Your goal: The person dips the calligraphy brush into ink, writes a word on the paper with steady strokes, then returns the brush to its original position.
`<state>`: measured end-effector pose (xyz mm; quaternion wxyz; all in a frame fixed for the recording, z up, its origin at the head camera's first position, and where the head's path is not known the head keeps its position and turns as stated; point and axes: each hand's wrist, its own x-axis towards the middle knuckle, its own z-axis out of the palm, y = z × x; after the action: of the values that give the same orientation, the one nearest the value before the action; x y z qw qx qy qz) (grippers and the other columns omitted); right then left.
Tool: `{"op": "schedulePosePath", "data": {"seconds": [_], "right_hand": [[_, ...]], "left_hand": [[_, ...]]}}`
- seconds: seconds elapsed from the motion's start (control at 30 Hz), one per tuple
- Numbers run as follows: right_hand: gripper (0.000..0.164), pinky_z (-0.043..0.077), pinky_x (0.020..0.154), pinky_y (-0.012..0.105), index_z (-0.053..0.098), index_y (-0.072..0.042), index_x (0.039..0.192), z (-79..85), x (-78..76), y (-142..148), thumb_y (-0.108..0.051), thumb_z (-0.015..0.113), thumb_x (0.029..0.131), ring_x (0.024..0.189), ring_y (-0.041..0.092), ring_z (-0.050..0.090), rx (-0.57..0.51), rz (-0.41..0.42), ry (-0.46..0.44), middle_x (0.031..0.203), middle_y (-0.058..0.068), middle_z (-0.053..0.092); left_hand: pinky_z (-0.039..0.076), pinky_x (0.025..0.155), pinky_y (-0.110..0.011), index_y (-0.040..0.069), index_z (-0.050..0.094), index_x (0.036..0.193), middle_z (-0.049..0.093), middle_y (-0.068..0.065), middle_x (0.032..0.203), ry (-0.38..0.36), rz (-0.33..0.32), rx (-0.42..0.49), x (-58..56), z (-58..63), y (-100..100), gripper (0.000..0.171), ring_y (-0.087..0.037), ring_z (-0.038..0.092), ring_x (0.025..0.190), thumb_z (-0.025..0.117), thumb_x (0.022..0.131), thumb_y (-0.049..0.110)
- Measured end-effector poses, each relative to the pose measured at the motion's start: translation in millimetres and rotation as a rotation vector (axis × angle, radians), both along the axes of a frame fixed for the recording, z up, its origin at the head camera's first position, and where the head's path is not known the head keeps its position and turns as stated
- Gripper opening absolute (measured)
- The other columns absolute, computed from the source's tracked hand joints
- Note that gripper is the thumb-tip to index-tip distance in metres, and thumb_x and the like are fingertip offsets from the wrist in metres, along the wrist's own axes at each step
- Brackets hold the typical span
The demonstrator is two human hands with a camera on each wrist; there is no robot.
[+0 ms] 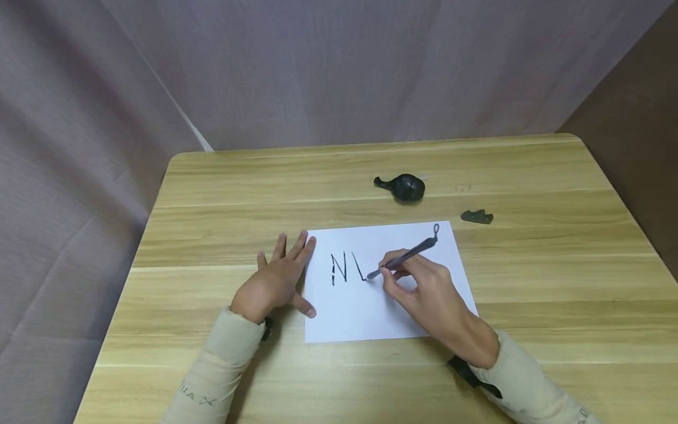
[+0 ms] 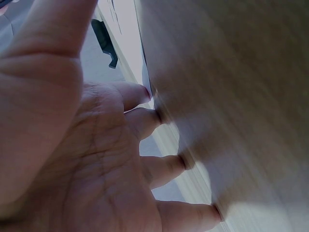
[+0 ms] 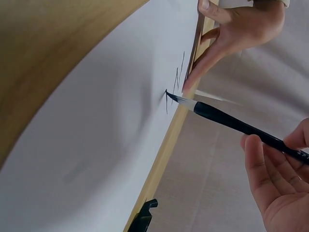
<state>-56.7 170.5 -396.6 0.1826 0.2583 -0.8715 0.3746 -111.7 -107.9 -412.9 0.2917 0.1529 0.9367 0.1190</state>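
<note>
Brush (image 1: 408,254) is pinched between thumb and fingertips of the right hand (image 1: 431,291), its long axis slanted so that the tip is pointed toward the left hand (image 1: 272,282) while the looped end is held out on the right hand's far side. Paper (image 1: 339,321) is laid between and beneath the hands, its left edge touched by the left thumb and forefinger, those fingers being spread wide. By the right hand, the nearer, the tip is set at the foot of an angled stroke (image 1: 358,265), with a letter N (image 1: 339,268) placed toward the left hand.
</note>
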Motion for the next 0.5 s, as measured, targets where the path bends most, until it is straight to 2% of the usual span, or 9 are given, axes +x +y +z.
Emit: {"op": "schedulePosePath", "data": {"seconds": [0.2, 0.5], "right_hand": [[0.021, 0.064, 0.071, 0.032, 0.073, -0.003, 0.101, 0.4, -6.9, 1, 0.010, 0.078, 0.085, 0.079, 0.016, 0.076, -0.019, -0.005, 0.020, 0.098, 0.006, 0.079], [0.015, 0.064, 0.071, 0.033, 0.072, -0.001, 0.101, -1.8, -22.1, 6, 0.007, 0.077, 0.088, 0.080, 0.020, 0.077, -0.007, -0.038, 0.014, 0.097, 0.009, 0.079]], "left_hand": [[0.005, 0.117, -0.082, 0.017, 0.002, 0.172, -0.010, -0.005, 0.178, 0.004, 0.003, 0.000, 0.1, 0.3, 0, 0.149, -0.045, -0.014, 0.160, 0.099, 0.063, 0.046], [0.004, 0.117, -0.082, 0.018, 0.002, 0.172, -0.010, -0.004, 0.178, -0.003, 0.017, 0.007, 0.5, -0.3, 1, 0.150, -0.043, -0.015, 0.160, 0.100, 0.062, 0.045]]}}
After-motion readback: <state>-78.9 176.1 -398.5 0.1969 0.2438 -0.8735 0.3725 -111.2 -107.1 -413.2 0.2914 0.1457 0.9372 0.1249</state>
